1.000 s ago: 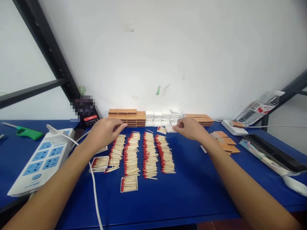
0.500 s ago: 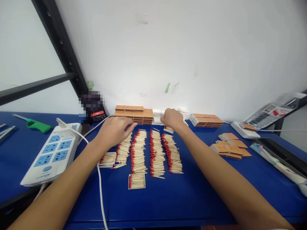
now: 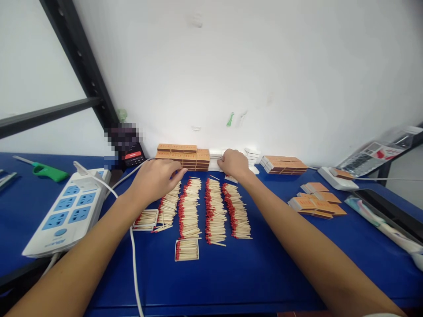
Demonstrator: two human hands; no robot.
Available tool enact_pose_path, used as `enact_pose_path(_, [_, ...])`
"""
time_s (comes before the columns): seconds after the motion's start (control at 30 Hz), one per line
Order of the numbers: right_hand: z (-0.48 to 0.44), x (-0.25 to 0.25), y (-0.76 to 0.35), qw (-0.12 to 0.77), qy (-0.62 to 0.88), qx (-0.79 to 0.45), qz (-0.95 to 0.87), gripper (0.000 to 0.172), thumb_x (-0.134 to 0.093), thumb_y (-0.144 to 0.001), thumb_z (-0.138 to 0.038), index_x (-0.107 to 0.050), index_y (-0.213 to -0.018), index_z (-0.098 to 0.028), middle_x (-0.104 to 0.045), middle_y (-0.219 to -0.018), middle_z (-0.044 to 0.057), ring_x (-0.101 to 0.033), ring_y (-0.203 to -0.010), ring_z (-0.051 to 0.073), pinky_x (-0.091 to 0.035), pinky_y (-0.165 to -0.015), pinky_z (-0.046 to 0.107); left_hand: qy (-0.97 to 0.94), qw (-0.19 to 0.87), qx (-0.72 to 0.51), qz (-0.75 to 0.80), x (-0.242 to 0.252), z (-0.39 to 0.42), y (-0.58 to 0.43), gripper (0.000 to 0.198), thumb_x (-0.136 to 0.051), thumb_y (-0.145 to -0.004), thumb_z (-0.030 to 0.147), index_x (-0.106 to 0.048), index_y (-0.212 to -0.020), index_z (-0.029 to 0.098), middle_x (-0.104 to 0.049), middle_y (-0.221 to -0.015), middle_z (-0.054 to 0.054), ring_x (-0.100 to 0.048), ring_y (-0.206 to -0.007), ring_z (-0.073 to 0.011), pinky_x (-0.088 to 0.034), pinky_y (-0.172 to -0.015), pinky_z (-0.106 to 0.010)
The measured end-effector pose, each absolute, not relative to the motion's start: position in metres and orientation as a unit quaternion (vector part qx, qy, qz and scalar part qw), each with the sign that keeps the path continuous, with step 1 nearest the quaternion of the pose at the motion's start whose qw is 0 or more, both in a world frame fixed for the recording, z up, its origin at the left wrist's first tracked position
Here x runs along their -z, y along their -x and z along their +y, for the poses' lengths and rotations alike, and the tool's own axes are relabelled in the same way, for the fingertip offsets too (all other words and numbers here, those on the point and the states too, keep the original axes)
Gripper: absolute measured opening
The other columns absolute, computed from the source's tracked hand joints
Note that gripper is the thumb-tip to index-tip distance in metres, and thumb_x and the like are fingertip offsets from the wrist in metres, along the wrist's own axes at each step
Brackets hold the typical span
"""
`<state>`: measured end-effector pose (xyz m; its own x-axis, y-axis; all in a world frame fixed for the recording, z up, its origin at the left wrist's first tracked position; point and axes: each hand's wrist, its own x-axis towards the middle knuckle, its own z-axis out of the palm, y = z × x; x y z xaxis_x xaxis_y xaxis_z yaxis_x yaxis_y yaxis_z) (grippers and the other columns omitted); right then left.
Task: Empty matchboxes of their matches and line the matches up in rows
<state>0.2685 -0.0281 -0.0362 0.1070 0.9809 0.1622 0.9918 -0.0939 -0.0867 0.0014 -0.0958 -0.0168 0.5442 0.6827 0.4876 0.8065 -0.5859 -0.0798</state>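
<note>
Several rows of red-tipped matches (image 3: 214, 209) lie side by side on the blue table (image 3: 264, 264). My left hand (image 3: 155, 178) rests palm down over the far end of the leftmost row, fingers stretched flat toward a stack of orange matchbox sleeves (image 3: 183, 156). My right hand (image 3: 233, 164) is curled, fingertips down, on the stack of white inner trays (image 3: 253, 154) against the wall, apparently gripping one. A small tray with matches (image 3: 231, 178) peeks out just under that hand. Two more trays filled with matches (image 3: 187, 249) (image 3: 145, 219) sit at the near ends of the rows.
A white power strip (image 3: 69, 211) and its cable (image 3: 134, 255) lie at left, a green lighter (image 3: 46, 171) beyond. More orange sleeves (image 3: 284, 164) line the wall; loose ones (image 3: 313, 204) sit at right near a dark flat device (image 3: 386, 211) and a plastic bottle (image 3: 373, 152).
My right hand has travelled left and back from the table's middle to the white tray stack by the wall. My left hand has stayed on the match rows.
</note>
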Motion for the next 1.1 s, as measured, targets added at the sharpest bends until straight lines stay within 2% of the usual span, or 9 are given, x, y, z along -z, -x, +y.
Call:
enact_pose_path(0.27, [-0.026,0.014,-0.293,0.118,0.736,0.001,-0.667,0.029,-0.065,-0.095,-0.04,-0.078,-0.097,-0.015,-0.077,-0.094,0.017,-0.072,-0.092,0.031,-0.052,-0.076,0.038,0.864,0.146,0.203,-0.436,0.014,-0.099,-0.001,0.043,-0.046,-0.107,0.04,-0.074,-0.083,0.018,-0.076,-0.078,-0.007,-0.067,-0.07,-0.0212,-0.032,-0.06,-0.033])
enact_pose_path(0.4, [-0.027,0.001,-0.314,0.097,0.709,-0.074,-0.694,0.025,-0.07,-0.091,-0.037,-0.078,-0.077,-0.017,-0.074,-0.076,0.012,-0.066,-0.072,0.023,-0.047,-0.066,0.035,0.866,0.142,0.202,-0.434,0.013,-0.1,-0.002,0.043,-0.046,-0.107,0.04,-0.073,-0.083,0.018,-0.077,-0.081,-0.007,-0.069,-0.072,-0.0214,-0.034,-0.062,-0.033])
enact_pose_path(0.5, [-0.027,-0.007,-0.326,0.069,0.702,-0.098,-0.702,0.026,-0.072,-0.089,-0.034,-0.075,-0.07,-0.017,-0.073,-0.073,0.01,-0.064,-0.068,0.02,-0.044,-0.062,0.033,0.865,0.145,0.198,-0.437,0.013,-0.099,-0.002,0.043,-0.047,-0.107,0.04,-0.072,-0.081,0.018,-0.077,-0.08,-0.007,-0.069,-0.072,-0.0217,-0.034,-0.061,-0.033])
enact_pose_path(0.73, [-0.024,-0.014,-0.352,0.022,0.728,-0.103,-0.677,0.016,-0.076,-0.085,-0.026,-0.073,-0.072,-0.017,-0.077,-0.079,0.01,-0.067,-0.069,0.02,-0.047,-0.064,0.032,0.869,0.149,0.196,-0.43,0.017,-0.097,-0.002,0.043,-0.047,-0.107,0.041,-0.073,-0.082,0.018,-0.075,-0.078,-0.006,-0.069,-0.072,-0.0215,-0.034,-0.061,-0.034])
enact_pose_path(0.87, [-0.022,-0.013,-0.375,-0.029,0.734,-0.146,-0.662,0.025,-0.077,-0.085,-0.029,-0.069,-0.064,-0.018,-0.075,-0.073,0.008,-0.065,-0.063,0.018,-0.048,-0.062,0.031,0.872,0.146,0.197,-0.424,0.017,-0.096,-0.002,0.044,-0.046,-0.108,0.042,-0.074,-0.084,0.018,-0.076,-0.078,-0.006,-0.068,-0.072,-0.021,-0.034,-0.062,-0.034])
enact_pose_path(1.0, [-0.023,-0.011,-0.395,-0.042,0.72,-0.203,-0.662,0.012,-0.083,-0.08,-0.028,-0.075,-0.077,-0.019,-0.074,-0.075,0.005,-0.064,-0.062,0.017,-0.047,-0.058,0.029,0.87,0.146,0.193,-0.429,0.018,-0.096,-0.001,0.042,-0.048,-0.107,0.042,-0.074,-0.085,0.018,-0.076,-0.079,-0.006,-0.068,-0.072,-0.0211,-0.034,-0.062,-0.034])
enact_pose_path(1.1, [-0.025,-0.009,-0.401,-0.065,0.728,-0.227,-0.644,0.017,-0.086,-0.075,-0.028,-0.078,-0.087,-0.019,-0.072,-0.068,0.004,-0.06,-0.057,0.016,-0.045,-0.055,0.028,0.869,0.145,0.187,-0.435,0.019,-0.096,-0.002,0.041,-0.048,-0.107,0.041,-0.075,-0.085,0.018,-0.077,-0.08,-0.006,-0.068,-0.072,-0.0213,-0.034,-0.062,-0.034])
